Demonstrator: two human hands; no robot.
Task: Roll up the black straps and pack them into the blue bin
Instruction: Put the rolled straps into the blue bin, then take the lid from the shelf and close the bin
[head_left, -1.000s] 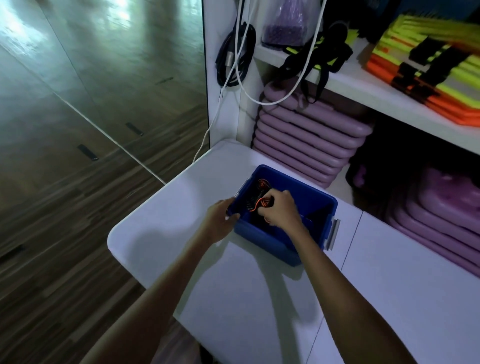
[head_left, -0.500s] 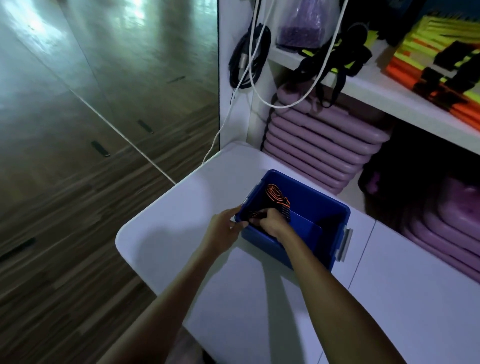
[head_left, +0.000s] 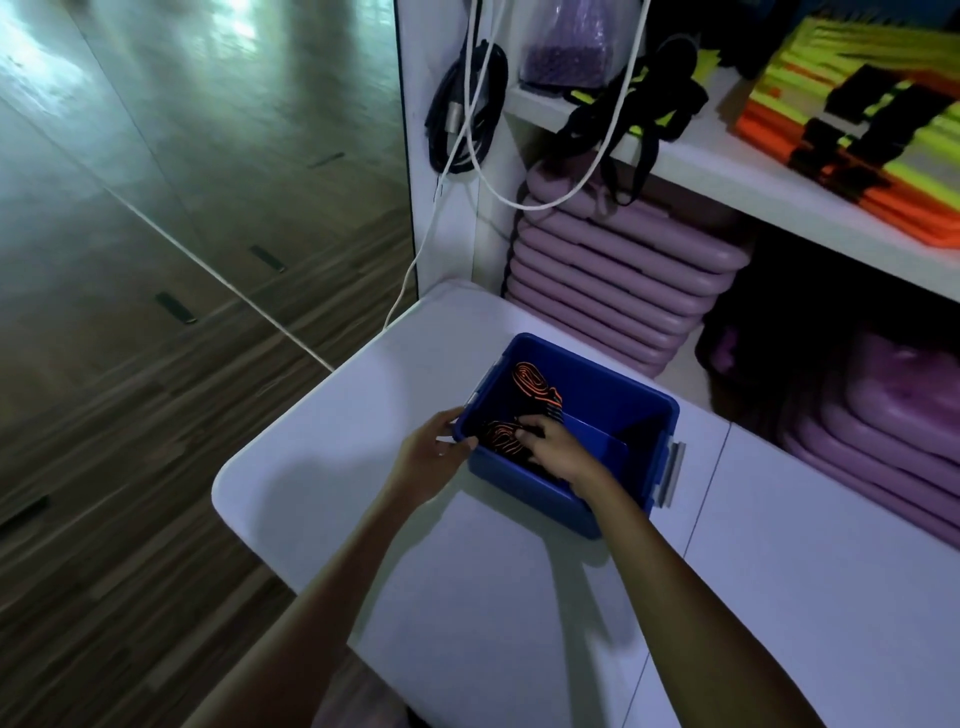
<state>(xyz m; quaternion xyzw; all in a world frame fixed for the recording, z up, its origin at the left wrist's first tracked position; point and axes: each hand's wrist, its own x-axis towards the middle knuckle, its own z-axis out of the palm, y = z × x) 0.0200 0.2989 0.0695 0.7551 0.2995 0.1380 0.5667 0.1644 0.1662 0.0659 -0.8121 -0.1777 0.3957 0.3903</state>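
A blue bin (head_left: 639, 415) with grey side latches stands on the white table (head_left: 519, 597). Inside lie two rolled black straps with orange edging: one (head_left: 530, 382) at the far left corner, another (head_left: 501, 434) at the near left corner. My right hand (head_left: 553, 441) reaches into the bin and its fingers press on the near roll. My left hand (head_left: 434, 457) grips the bin's left rim from outside, thumb over the edge. A blue divider panel (head_left: 597, 452) stands inside the bin to the right of my right hand.
Behind the table a white shelf unit (head_left: 727, 171) holds stacked purple mats (head_left: 608, 280), black straps (head_left: 634, 114) and neon yellow and orange vests (head_left: 857, 130). A white cord (head_left: 431, 234) and black cables (head_left: 462, 114) hang at the shelf's left side. Wood floor (head_left: 130, 415) lies left.
My right hand has pushed the near rolled strap down toward the bin's near left corner, uncovering the far roll. The camera view has shifted so the bin sits further right.
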